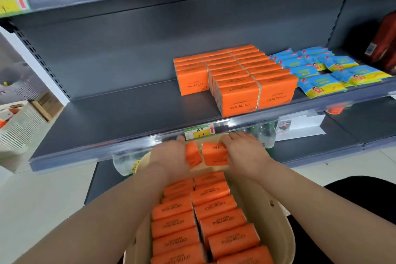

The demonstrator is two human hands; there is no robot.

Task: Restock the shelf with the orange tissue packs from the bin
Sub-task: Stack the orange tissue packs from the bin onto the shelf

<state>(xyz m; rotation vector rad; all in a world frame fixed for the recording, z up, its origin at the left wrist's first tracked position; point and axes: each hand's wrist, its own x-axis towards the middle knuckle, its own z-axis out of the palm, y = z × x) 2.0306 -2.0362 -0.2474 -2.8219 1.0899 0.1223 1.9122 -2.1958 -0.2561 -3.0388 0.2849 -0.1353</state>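
A beige bin (276,216) in front of me holds two rows of orange tissue packs (214,216). At the bin's far end, just below the shelf's front edge, my left hand (169,156) grips one orange pack (192,154). Beside it, my right hand (244,152) grips another orange pack (214,153). On the dark grey shelf (120,113) stand three rows of stacked orange packs (231,75), right of centre.
Blue and yellow packets (325,70) lie to the right of the orange stack. Red packages (385,43) stand at the far right. The shelf's left half is bare. A white slatted basket (19,126) sits at the left. Clear bottles (263,133) show under the shelf.
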